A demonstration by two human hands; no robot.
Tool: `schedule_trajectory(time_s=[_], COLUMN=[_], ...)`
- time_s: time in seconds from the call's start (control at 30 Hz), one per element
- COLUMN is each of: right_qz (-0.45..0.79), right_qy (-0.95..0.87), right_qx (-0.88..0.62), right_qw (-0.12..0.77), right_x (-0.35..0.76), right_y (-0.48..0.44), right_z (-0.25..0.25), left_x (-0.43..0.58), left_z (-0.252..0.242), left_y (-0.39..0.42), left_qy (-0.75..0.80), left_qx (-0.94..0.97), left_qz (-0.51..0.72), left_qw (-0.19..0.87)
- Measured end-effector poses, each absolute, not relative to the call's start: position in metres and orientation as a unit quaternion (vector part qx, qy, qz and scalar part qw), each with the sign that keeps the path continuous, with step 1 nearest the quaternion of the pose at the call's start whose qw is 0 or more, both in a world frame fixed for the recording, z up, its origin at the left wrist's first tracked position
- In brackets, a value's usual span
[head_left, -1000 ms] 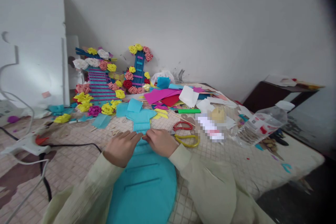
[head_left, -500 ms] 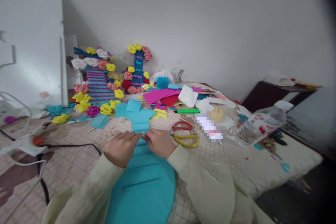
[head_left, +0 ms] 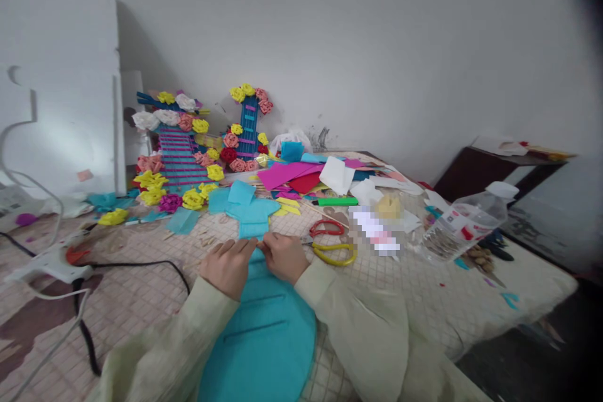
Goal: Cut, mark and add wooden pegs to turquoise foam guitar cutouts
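Note:
A turquoise paper-covered cutout (head_left: 268, 358), round at the near end with a narrow neck and stepped head, lies flat on the table. Two dark slanting lines run across its round part. My left hand (head_left: 229, 264) and my right hand (head_left: 285, 255) meet over the base of the neck, thumbs and fingertips pinched together. Whatever sits between the fingertips is too small and hidden to make out. Just right of my right hand lie scissors with one red and one yellow handle (head_left: 335, 254).
Flower-trimmed models (head_left: 181, 157) stand against the wall. Coloured paper sheets (head_left: 292, 171), a green cutter (head_left: 336, 201) and a plastic bottle (head_left: 464, 226) lie across the table. A white power strip (head_left: 51, 264) with cables is at the left.
My left hand and forearm have shifted slightly right. My right hand stays nearly where it was, and both keep pinching at the neck. The view has turned slightly.

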State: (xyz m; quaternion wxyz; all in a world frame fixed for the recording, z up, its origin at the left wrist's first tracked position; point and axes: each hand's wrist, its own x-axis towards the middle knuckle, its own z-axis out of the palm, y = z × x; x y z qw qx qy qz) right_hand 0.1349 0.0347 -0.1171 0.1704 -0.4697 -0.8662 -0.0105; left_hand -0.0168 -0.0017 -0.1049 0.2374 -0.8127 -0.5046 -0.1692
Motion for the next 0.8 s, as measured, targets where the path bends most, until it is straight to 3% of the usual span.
schedule_trajectory(time_s=[0.27, 0.8], right_qz=[-0.009, -0.023], right_qy=[-0.886, -0.881], right_qx=[-0.439, -0.454], right_qw=[0.150, 0.128], right_x=[0.138, 0.133], right_y=[0.037, 0.037], right_z=[-0.107, -0.107], left_x=[-0.022, -0.023], left_z=[-0.088, -0.099], left_y=[0.001, 0.006], left_qy=[-0.497, -0.527], left_qx=[-0.834, -0.821], left_qz=[-0.125, -0.114], left_qw=[0.206, 0.188])
